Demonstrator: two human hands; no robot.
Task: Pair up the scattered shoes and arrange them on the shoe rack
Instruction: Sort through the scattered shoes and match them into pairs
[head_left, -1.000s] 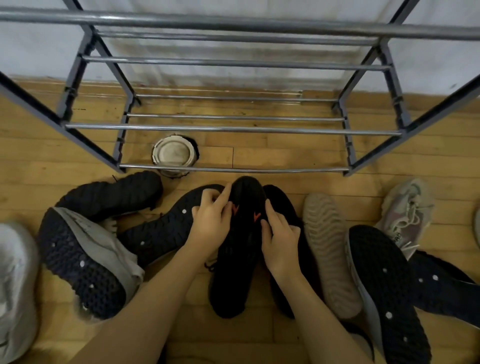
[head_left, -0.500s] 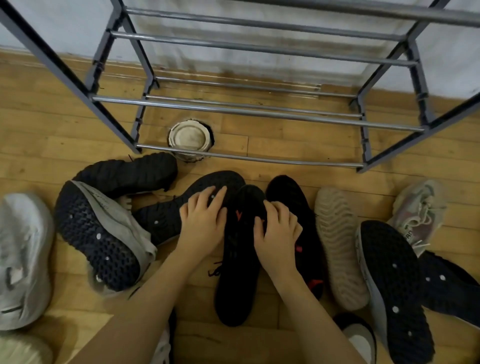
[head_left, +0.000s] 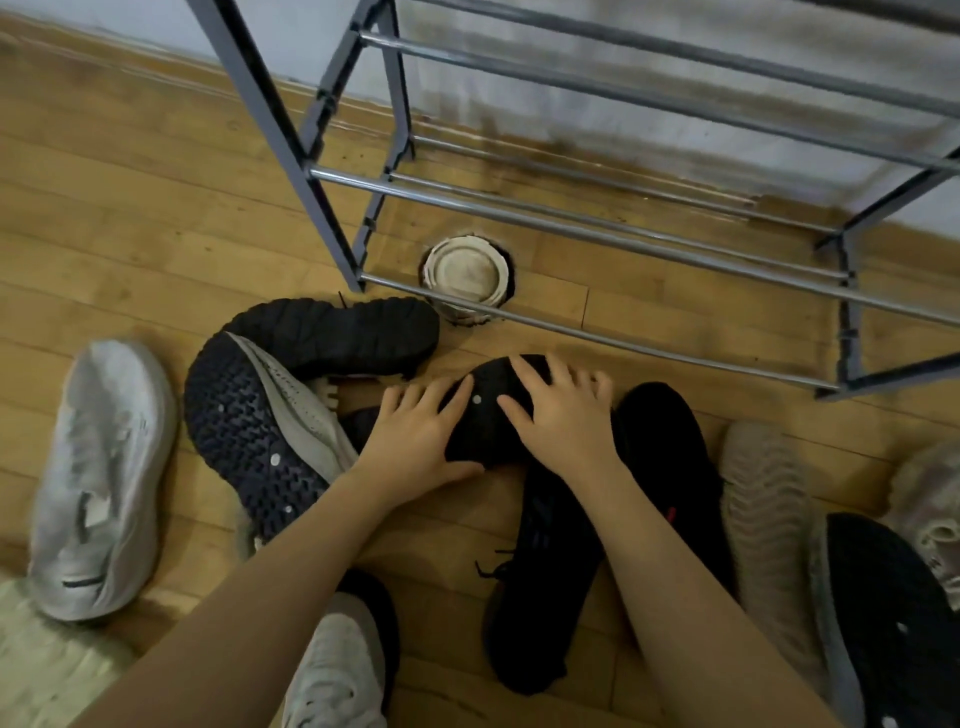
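There is only one view, from a camera worn on the person's head, looking forward and steeply down at the wooden floor (head_left: 130, 218). It sits close: both forearms enter from the bottom edge and the hands fall near the middle of the frame. It faces the wall, with the shoe rack (head_left: 597, 228) crossing the top and running off the right edge. The wide lens bends the rack's bars and tilts the floorboards. Shoes are cut off at the left, right and bottom edges.
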